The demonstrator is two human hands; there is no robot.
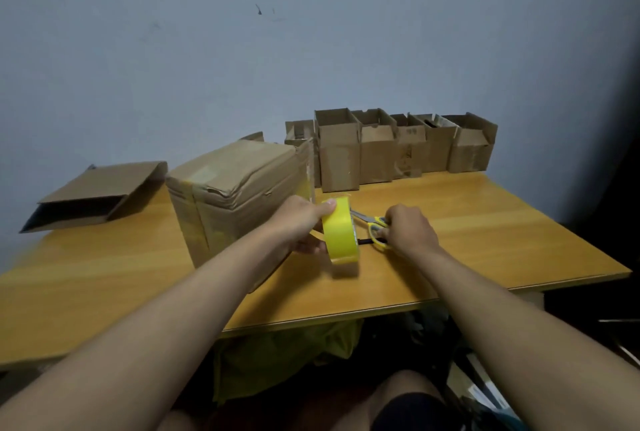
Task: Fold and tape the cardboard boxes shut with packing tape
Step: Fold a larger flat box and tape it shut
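The left hand holds the round yellow roll of packing tape on its edge, thumb on top, fingers underneath, right beside the big brown cardboard box. The right hand reaches forward and grips the yellow-handled scissors on the wooden table.

I am working in a plain room, seemingly a makeshift home packing corner: a scuffed bare wall, a wooden surface pushed against it, a row of open cardboard boxes lining the back, clutter lying underneath.
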